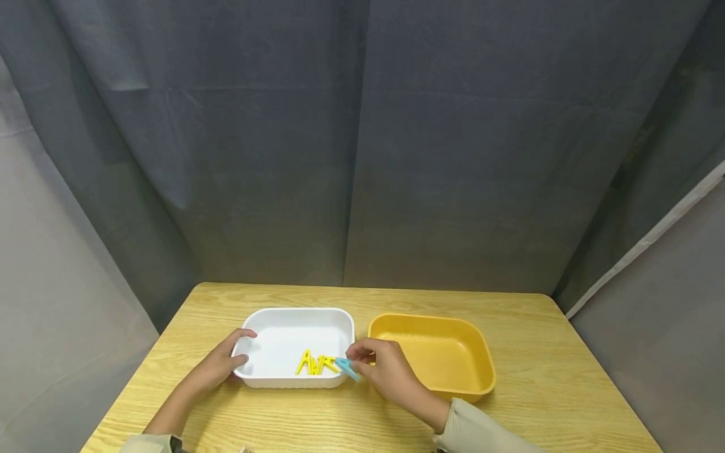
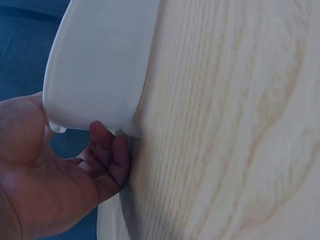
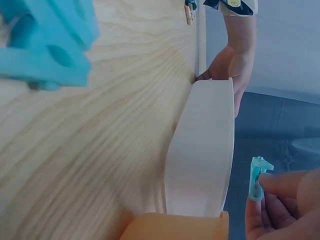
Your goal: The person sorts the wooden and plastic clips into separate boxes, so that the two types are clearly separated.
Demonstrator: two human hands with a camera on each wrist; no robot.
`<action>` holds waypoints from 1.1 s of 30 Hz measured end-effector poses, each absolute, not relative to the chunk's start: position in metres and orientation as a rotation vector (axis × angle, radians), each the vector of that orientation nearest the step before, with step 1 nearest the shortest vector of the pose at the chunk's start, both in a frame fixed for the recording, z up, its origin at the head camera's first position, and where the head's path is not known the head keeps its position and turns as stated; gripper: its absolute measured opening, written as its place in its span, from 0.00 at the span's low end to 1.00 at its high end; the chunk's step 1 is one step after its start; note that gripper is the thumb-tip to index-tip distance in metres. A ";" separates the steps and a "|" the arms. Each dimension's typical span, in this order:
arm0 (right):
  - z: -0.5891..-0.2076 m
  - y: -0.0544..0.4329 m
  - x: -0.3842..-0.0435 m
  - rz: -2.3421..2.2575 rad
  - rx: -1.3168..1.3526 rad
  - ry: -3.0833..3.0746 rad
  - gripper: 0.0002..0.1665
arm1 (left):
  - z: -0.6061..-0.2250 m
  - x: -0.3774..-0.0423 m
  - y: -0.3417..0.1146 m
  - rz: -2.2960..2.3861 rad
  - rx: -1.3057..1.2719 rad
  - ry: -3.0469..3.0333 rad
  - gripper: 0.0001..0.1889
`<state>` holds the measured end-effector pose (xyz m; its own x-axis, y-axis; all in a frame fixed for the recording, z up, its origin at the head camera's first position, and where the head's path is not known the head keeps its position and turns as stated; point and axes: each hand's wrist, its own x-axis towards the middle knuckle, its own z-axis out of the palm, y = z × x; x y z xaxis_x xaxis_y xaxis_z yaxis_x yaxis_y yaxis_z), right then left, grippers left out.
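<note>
My left hand (image 1: 212,368) holds the left end of a white plastic tray (image 1: 283,311). In the left wrist view, curled fingers (image 2: 107,150) lie against the tray's outer wall (image 2: 100,75). Over the tray's front right corner, my right hand (image 1: 387,371) pinches a light blue clothespin (image 1: 347,368) between thumb and fingers. The right wrist view has this clothespin (image 3: 257,178) upright in the fingertips, above the rim. Several yellow clothespins (image 1: 317,363) lie together inside the tray, towards its front right.
A yellow-orange tray (image 1: 430,317) stands just right of the white one on the wooden table (image 1: 538,365). Large blurred light blue plastic pieces (image 3: 55,50) show close to the right wrist camera. Grey curtains (image 1: 362,157) hang behind the table.
</note>
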<state>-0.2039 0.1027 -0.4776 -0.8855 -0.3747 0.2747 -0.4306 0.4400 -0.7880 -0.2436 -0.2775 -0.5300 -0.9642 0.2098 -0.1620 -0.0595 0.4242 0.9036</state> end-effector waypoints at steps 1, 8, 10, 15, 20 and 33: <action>-0.477 0.101 -0.206 1.461 0.726 -2.621 0.08 | -0.530 -0.243 -0.278 1.556 0.132 2.430 0.26; -0.474 0.088 -0.215 1.485 0.710 -2.645 0.09 | -0.529 -0.243 -0.277 1.521 0.127 2.467 0.26; -0.474 0.085 -0.217 1.486 0.714 -2.647 0.09 | -0.529 -0.243 -0.277 1.512 0.122 2.477 0.26; -0.475 0.076 -0.222 1.483 0.710 -2.656 0.09 | -0.529 -0.243 -0.277 1.500 0.114 2.489 0.26; -0.481 0.070 -0.227 1.460 0.691 -2.671 0.10 | -0.529 -0.242 -0.277 1.506 0.112 2.485 0.26; -0.490 0.056 -0.238 1.387 0.712 -2.678 0.09 | -0.528 -0.243 -0.276 1.524 0.118 2.474 0.26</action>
